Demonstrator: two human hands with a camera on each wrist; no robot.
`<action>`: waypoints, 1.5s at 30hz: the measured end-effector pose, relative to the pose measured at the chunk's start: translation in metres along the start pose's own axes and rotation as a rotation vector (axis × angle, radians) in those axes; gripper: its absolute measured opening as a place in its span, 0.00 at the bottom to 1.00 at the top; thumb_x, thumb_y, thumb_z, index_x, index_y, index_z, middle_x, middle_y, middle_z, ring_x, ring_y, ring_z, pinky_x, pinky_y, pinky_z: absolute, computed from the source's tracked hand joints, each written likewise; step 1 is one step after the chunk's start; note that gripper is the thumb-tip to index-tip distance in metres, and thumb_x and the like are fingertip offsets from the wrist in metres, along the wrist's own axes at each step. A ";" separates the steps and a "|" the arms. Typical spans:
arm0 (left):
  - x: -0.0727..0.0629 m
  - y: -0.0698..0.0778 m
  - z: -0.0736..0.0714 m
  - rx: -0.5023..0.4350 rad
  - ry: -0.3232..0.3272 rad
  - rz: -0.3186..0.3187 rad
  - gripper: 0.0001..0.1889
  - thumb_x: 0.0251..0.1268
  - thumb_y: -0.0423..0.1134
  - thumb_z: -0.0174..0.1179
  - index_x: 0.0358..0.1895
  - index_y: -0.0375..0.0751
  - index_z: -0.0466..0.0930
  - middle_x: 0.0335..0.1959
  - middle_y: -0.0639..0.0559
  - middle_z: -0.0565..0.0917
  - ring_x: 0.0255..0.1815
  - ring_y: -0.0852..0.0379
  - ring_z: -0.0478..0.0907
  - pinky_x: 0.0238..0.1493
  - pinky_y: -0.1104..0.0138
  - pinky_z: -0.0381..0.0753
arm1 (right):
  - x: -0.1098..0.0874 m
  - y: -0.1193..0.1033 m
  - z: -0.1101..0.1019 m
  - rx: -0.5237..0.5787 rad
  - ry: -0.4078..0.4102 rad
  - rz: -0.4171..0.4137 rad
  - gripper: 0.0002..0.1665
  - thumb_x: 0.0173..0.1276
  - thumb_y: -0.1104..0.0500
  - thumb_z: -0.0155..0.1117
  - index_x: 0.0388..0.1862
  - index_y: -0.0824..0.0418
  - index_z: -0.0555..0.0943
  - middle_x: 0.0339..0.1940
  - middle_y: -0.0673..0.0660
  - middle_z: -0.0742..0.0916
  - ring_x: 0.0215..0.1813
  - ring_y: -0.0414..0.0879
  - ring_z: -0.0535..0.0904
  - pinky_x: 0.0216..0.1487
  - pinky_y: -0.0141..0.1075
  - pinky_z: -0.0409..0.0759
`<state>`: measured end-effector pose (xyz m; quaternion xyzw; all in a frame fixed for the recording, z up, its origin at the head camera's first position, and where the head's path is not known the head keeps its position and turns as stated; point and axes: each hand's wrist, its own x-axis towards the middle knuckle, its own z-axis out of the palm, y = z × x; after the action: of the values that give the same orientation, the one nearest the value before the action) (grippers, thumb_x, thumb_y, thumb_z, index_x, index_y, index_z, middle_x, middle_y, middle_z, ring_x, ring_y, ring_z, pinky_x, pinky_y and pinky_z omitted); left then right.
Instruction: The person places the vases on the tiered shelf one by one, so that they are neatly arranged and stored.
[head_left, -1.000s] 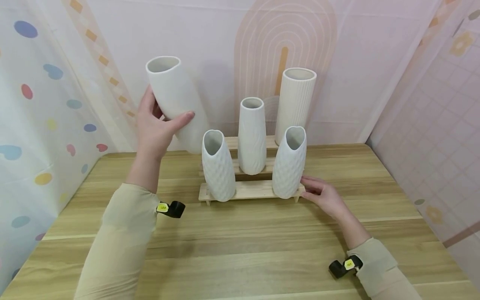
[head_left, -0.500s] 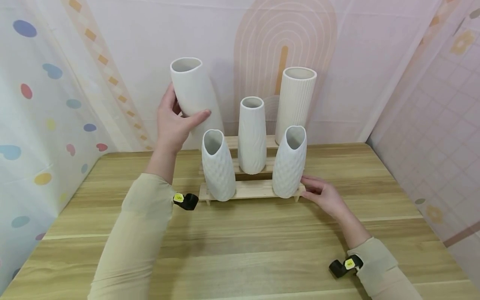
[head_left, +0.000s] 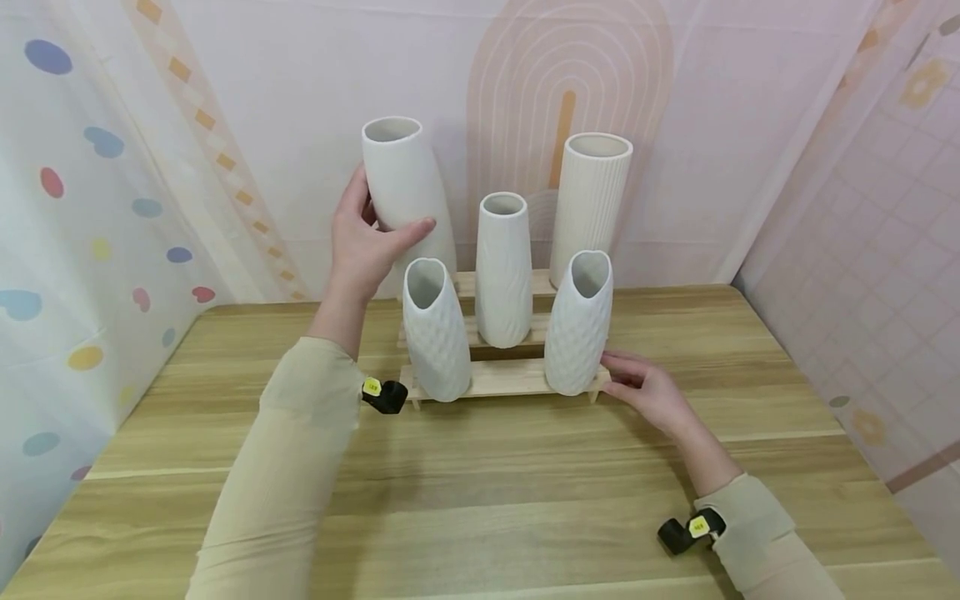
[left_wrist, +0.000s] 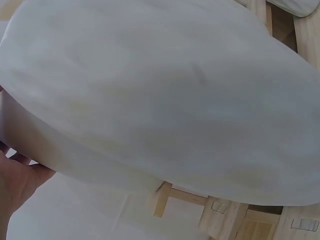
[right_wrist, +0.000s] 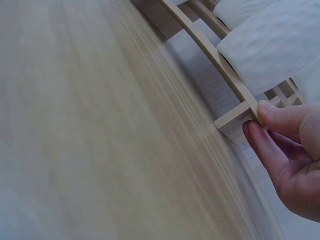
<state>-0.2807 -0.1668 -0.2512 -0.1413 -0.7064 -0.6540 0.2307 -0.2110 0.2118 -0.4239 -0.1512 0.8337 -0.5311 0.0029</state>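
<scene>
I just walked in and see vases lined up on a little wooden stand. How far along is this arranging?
Four white vases already stand on the stepped wooden rack: two in front, one in the middle, the ribbed vase at the back right. In hand: the left hand holds a smooth tall vase tilted over the back left, while the right hand pinches the rack's front right end. Left: setting that vase down upright, seemingly in the back left place.

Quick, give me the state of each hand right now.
Left hand: grips the smooth white vase, held tilted.
Right hand: thumb and fingers pinch the end of the wooden rack.
</scene>
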 end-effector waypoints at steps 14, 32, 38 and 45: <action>0.007 0.004 -0.003 0.148 -0.058 -0.058 0.49 0.49 0.34 0.77 0.76 0.57 0.60 0.66 0.53 0.72 0.60 0.52 0.71 0.63 0.59 0.73 | 0.001 -0.001 0.001 -0.004 0.009 -0.001 0.25 0.66 0.69 0.67 0.62 0.72 0.77 0.66 0.68 0.76 0.55 0.58 0.79 0.50 0.24 0.78; 0.002 -0.010 -0.011 0.167 -0.147 -0.056 0.56 0.51 0.30 0.76 0.80 0.63 0.50 0.73 0.57 0.66 0.64 0.47 0.70 0.63 0.51 0.75 | 0.000 0.000 0.001 -0.008 0.002 0.010 0.25 0.67 0.68 0.67 0.63 0.72 0.77 0.66 0.68 0.76 0.56 0.59 0.78 0.50 0.24 0.77; -0.009 0.005 -0.010 0.106 -0.160 -0.069 0.54 0.54 0.27 0.72 0.80 0.56 0.49 0.72 0.50 0.66 0.66 0.45 0.68 0.65 0.49 0.73 | 0.001 -0.001 0.001 -0.003 0.001 0.016 0.26 0.67 0.68 0.67 0.63 0.72 0.76 0.67 0.68 0.75 0.57 0.60 0.78 0.50 0.24 0.77; -0.015 0.007 -0.012 0.116 -0.170 -0.080 0.52 0.56 0.28 0.72 0.80 0.55 0.49 0.73 0.50 0.65 0.68 0.47 0.67 0.67 0.48 0.71 | 0.000 -0.001 0.000 -0.003 -0.002 0.019 0.25 0.68 0.68 0.66 0.63 0.73 0.76 0.67 0.69 0.75 0.57 0.60 0.77 0.50 0.24 0.77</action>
<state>-0.2622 -0.1768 -0.2524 -0.1542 -0.7653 -0.6063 0.1514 -0.2106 0.2108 -0.4228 -0.1440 0.8358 -0.5297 0.0087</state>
